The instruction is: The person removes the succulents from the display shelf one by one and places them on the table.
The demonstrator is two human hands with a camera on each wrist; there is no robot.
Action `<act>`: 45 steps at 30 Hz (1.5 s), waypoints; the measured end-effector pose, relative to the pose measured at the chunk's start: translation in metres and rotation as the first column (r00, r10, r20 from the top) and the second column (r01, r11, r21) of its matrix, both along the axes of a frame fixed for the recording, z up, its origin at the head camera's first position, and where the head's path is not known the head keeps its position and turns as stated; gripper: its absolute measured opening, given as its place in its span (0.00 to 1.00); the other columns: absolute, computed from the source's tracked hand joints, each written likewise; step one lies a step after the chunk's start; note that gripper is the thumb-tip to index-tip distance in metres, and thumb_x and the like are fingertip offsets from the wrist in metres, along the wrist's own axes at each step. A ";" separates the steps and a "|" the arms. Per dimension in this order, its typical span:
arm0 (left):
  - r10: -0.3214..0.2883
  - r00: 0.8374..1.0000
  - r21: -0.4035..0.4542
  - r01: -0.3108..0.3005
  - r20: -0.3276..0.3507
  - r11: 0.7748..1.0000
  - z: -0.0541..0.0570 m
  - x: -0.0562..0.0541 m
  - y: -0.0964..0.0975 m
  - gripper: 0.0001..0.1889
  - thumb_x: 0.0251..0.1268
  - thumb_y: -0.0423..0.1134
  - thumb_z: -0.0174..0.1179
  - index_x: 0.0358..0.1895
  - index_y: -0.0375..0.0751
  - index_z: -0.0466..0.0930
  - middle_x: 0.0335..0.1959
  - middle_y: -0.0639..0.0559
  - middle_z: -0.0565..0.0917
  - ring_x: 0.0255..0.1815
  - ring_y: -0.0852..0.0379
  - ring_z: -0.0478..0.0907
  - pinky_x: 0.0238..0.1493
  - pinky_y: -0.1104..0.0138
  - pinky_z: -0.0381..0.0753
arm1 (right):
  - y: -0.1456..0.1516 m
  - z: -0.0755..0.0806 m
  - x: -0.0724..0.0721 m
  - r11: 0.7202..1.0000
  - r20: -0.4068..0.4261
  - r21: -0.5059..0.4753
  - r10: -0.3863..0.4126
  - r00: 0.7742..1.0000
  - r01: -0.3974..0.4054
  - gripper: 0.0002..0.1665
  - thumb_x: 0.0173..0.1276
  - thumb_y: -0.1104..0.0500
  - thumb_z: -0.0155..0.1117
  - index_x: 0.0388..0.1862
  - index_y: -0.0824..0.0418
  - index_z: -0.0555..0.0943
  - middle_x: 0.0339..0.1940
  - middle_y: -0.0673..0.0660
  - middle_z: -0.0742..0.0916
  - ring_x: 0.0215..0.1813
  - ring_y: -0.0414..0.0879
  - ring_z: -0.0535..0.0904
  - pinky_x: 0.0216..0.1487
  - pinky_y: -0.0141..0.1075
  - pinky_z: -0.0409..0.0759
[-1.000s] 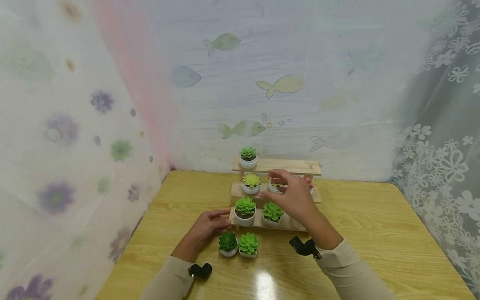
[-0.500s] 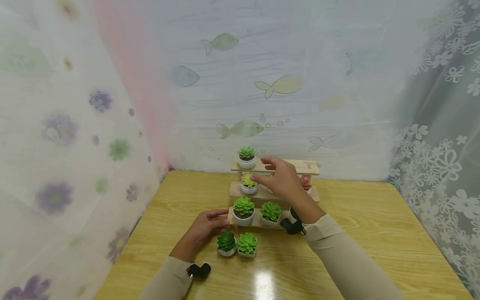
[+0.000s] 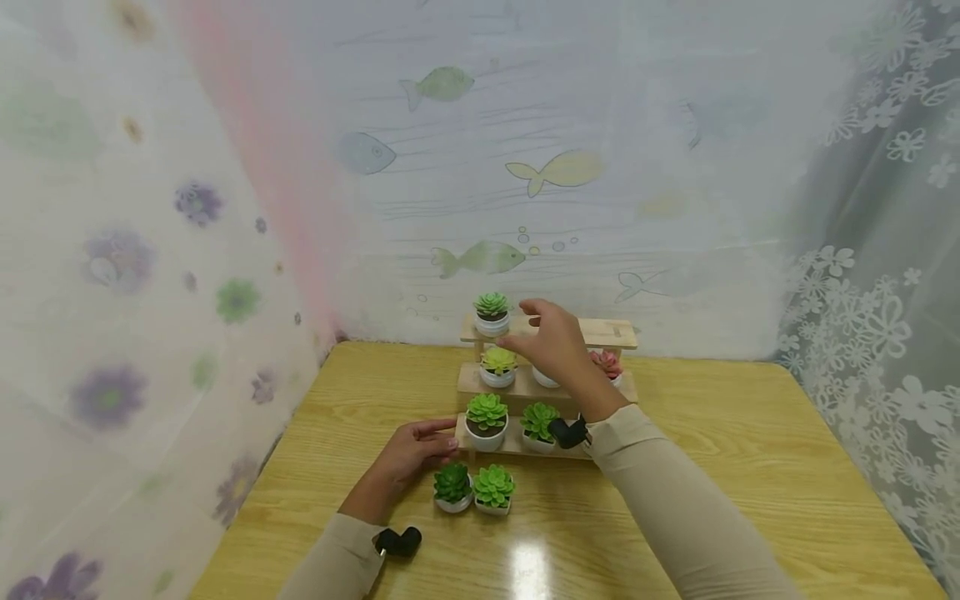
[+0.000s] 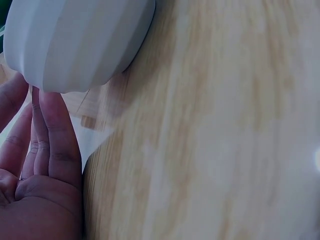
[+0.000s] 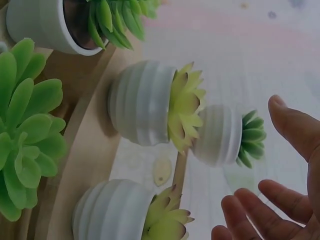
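Observation:
A three-tier wooden plant stand (image 3: 611, 332) holds small potted succulents. My left hand (image 3: 412, 450) touches the left end of its lowest shelf with thumb and fingers extended. In the left wrist view its fingertips are partly hidden by a ribbed white pot (image 4: 80, 45). My right hand (image 3: 557, 343) hovers before the upper shelves, holding nothing, thumb and fingers spread. Left of its fingertips stands the green succulent (image 3: 492, 315) on the top shelf. Just below the thumb sits a yellow succulent (image 3: 498, 367) on the middle shelf. A second yellow succulent (image 5: 167, 215) is partly covered by the hand in the head view.
A pink succulent (image 3: 607, 364) stands at the middle shelf's right. Two green succulents (image 3: 487, 422) are on the lowest shelf. In front, a dark green succulent (image 3: 453, 486) and a bright green one (image 3: 493, 487) stand on the wooden table (image 3: 712, 467). Printed curtains surround it.
My right hand has moved up and left, from the middle shelf towards the top-shelf succulent, its fingers staying apart. My left hand keeps its place at the lowest shelf's end.

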State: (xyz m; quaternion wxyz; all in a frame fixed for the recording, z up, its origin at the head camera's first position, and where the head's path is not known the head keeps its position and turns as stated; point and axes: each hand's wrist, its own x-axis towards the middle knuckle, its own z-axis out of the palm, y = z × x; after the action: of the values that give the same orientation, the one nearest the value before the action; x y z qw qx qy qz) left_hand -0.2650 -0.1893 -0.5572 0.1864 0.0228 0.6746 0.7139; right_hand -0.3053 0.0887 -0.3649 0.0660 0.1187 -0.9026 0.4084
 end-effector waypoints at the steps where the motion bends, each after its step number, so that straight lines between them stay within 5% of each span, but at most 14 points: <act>1: 0.004 1.000 -0.002 -0.004 0.005 1.000 0.001 0.000 0.000 0.29 0.69 0.34 0.68 0.72 0.34 0.74 0.47 0.45 0.91 0.43 0.57 0.90 0.41 0.68 0.88 | -0.001 0.000 -0.001 1.000 0.006 -0.004 -0.003 1.000 0.003 0.45 0.63 0.42 0.79 0.75 0.56 0.74 0.72 0.58 0.80 0.70 0.57 0.78 0.63 0.55 0.81; 31: -0.024 1.000 0.008 0.024 -0.002 1.000 -0.001 0.000 -0.003 0.30 0.70 0.34 0.68 0.73 0.34 0.73 0.46 0.47 0.91 0.43 0.57 0.90 0.40 0.70 0.87 | -0.036 -0.003 -0.037 0.986 0.124 0.127 -0.119 0.985 0.104 0.52 0.63 0.34 0.76 0.77 0.59 0.71 0.70 0.59 0.80 0.68 0.58 0.78 0.66 0.57 0.78; 45: -0.031 1.000 0.001 0.031 0.004 1.000 0.001 0.001 0.000 0.30 0.69 0.35 0.69 0.73 0.35 0.74 0.47 0.48 0.91 0.43 0.58 0.90 0.41 0.68 0.88 | -0.041 -0.007 -0.043 0.988 0.095 0.026 -0.152 0.984 0.150 0.36 0.62 0.42 0.79 0.61 0.60 0.81 0.56 0.58 0.87 0.56 0.55 0.83 0.55 0.51 0.84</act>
State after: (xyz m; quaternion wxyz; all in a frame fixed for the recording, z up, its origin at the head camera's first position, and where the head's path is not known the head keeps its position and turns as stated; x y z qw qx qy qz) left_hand -0.2645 -0.1895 -0.5558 0.1987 0.0318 0.6736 0.7112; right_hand -0.3479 0.0474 -0.3720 0.0518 0.0306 -0.9150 0.3989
